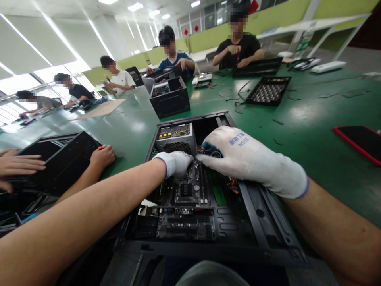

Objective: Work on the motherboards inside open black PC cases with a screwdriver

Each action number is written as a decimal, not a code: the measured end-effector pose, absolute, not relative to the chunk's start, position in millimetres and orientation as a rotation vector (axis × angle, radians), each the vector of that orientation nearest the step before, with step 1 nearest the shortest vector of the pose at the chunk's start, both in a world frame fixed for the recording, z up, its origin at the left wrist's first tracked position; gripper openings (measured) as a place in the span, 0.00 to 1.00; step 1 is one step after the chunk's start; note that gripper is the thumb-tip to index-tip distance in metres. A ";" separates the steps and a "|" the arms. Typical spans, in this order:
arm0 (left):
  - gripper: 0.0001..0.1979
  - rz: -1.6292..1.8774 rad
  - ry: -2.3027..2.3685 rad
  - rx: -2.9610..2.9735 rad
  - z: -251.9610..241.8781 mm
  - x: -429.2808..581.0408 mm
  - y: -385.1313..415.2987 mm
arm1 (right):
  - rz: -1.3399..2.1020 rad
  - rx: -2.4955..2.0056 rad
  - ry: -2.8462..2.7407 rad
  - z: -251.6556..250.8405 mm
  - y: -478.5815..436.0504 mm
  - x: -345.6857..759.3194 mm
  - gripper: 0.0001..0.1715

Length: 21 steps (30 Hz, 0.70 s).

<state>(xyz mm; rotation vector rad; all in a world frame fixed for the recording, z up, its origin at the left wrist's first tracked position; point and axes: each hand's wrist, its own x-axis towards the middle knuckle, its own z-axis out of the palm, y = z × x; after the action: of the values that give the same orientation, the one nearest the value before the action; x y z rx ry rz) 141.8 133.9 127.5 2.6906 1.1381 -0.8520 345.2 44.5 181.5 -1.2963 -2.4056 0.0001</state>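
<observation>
Inside the open computer case (253, 222), motherboard (184, 206) and power supply (175, 137) already seated, the gloved left hand (175, 163) curls closed while the right hand (250, 159) pinches the cooler fan (212, 151), not yet settled.

White gloves with blue lettering on both hands (208, 159), black computer case (262, 222), dark motherboard (184, 206), glossy green table (312, 131), red-edged black tablet (361, 141).

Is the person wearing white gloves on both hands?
Yes, the left hand and the right hand both wear white gloves as they reach into the open computer case.
</observation>
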 end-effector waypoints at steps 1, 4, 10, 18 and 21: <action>0.25 -0.847 1.134 2.695 127.5 142.1 133.8 | 0.004 -1.300 -2.409 182.0 44.2 345.2 0.26; 0.24 -0.834 1.128 2.708 127.3 142.8 133.9 | 0.001 -1.306 -2.416 182.8 43.6 345.1 0.27; 0.23 -0.802 1.115 2.732 125.3 141.9 135.1 | 0.008 -1.289 -2.426 183.2 43.3 344.8 0.25; 0.22 -0.787 1.117 2.747 123.8 140.2 136.0 | -0.022 -1.288 -2.433 183.4 42.4 345.1 0.24; 0.23 -0.788 1.117 2.747 123.3 140.2 136.0 | -0.014 -1.293 -2.440 184.6 42.1 344.4 0.24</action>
<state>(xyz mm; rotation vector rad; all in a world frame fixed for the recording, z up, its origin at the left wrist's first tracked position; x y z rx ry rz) 140.2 136.0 123.3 2.7469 1.1175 -0.7877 344.4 42.1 184.6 -1.2934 -2.4396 -0.0136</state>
